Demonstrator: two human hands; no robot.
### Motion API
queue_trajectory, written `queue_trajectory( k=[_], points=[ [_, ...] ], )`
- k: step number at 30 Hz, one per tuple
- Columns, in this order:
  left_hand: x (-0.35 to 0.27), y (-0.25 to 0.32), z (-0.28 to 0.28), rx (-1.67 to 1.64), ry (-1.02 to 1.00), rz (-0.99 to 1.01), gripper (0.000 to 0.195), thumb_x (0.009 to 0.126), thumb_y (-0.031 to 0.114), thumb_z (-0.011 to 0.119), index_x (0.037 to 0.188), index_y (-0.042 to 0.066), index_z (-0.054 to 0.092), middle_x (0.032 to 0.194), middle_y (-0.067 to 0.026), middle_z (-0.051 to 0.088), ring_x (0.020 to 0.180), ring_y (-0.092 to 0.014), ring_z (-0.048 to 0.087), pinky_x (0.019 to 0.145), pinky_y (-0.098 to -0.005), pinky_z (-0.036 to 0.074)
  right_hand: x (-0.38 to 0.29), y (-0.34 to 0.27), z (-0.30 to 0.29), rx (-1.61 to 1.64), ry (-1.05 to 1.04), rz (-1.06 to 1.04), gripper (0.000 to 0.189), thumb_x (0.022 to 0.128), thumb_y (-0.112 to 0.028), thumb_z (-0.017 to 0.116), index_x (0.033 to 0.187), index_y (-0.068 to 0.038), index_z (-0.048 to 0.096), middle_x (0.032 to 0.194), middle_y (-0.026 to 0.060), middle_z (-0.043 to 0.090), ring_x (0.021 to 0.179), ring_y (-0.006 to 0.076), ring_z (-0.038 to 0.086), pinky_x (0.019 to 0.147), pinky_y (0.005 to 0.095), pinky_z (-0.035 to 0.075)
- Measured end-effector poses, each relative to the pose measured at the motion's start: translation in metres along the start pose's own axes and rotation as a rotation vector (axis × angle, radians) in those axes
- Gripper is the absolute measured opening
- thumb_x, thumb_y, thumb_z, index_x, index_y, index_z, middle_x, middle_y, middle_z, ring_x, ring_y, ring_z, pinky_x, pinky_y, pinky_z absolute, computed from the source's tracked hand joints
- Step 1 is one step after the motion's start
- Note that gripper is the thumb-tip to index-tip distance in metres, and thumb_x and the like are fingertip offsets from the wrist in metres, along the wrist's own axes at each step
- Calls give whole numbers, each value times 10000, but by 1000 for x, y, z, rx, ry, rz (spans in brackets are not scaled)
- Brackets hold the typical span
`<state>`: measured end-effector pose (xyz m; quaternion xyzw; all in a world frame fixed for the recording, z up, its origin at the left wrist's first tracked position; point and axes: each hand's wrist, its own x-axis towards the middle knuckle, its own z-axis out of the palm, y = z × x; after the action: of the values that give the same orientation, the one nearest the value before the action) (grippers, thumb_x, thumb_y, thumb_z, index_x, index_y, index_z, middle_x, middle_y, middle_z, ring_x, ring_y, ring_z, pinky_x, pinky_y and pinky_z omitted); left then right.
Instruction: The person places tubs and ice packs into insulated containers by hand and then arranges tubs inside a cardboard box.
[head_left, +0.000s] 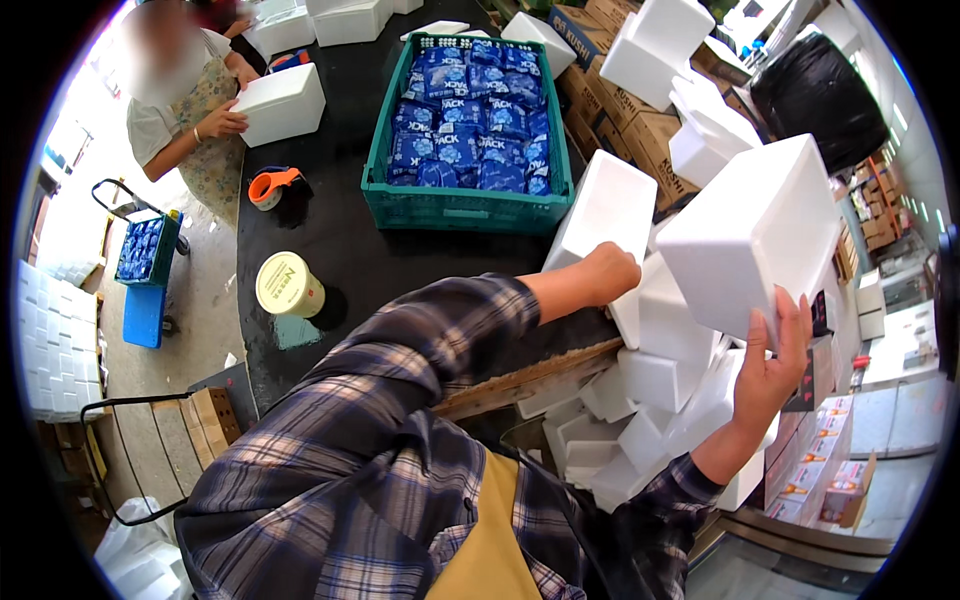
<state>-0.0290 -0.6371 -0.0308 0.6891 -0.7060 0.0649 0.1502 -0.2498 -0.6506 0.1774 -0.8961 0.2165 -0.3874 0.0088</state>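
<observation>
My left hand (613, 274) reaches across to the right, its fingers curled at the near edge of an open white foam box (611, 199). That box stands tilted at the right edge of the black table (337, 202). With my right hand (776, 364) I hold a larger white foam box (750, 232) in the air, fingers spread along its lower side. Below both hands, several foam boxes (667, 375) lie in a loose heap beside the table. A green plastic crate (465, 214) full of blue ice packs (457, 146) sits left of the tilted box.
A person (187, 112) across the table handles a white foam box (281, 105). Orange tape dispenser (274, 187) and paper tub (289, 285) stand on the table. Cardboard cartons (637, 127) are stacked behind the crate. On the floor is a blue trolley (142, 315).
</observation>
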Motion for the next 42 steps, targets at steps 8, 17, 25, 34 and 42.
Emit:
queue_trajectory(
  k=[8,17,25,34,42],
  points=[
    [-61,-38,-4,-270,236,-201,508,819,139,733,1285,54,549,1183,-139,628,993,-367,633,834,-445,512,54,20,75,115,-170,-216,255,896,-63,594,1138,-7,649,1004,168,687,971,338,640,1163,490,307],
    [-424,17,-15,-274,149,-683,274,818,70,661,1091,51,673,1067,-130,691,977,-344,651,861,-450,507,75,110,202,7,-302,-153,295,842,-53,614,1133,-41,661,1116,158,690,1133,326,606,1143,478,318],
    [-519,93,-54,-82,492,-1201,297,850,45,642,1145,61,668,963,-115,703,900,-325,673,789,-432,523,45,17,193,334,93,-152,479,809,-43,567,1284,-11,616,1310,193,613,1247,357,555,1098,465,394],
    [-496,70,-127,-542,913,-864,403,991,214,610,1343,22,566,1330,-159,600,1256,-334,553,1080,-416,418,-147,-315,207,888,-1350,-838,423,857,-104,672,1269,-25,618,1211,204,657,1132,385,620,960,450,489],
    [-607,160,-104,-406,795,-1191,435,919,180,650,1329,48,589,1271,-135,636,1194,-261,588,1034,-402,435,-183,-381,274,839,-1393,-655,486,856,-168,706,1325,-80,611,1364,141,600,1266,325,556,1126,431,376]
  ],
)
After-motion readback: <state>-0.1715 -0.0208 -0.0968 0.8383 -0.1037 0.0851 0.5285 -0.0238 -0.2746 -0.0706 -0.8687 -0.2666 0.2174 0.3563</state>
